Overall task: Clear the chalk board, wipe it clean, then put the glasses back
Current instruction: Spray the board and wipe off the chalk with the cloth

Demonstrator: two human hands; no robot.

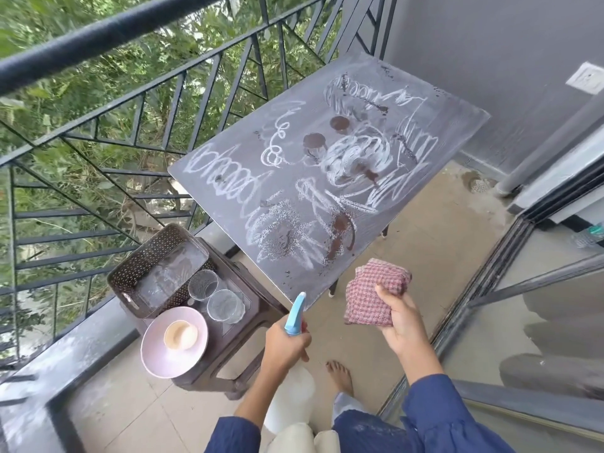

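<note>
Balcony railing (114, 31), basket (143, 256), glasses (225, 305) beside plate (153, 364)

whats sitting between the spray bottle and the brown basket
The two clear glasses, standing on the dark stool right beside the basket, as the head view shows. The left hand grips the spray bottle.

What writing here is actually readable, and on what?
No text here can be read.
On the chalk board: only chalk loops and scribbles, no word.
On the spray bottle: no label shows.
On the bottle behind the glass door: teal label, too blurred to read.
</note>
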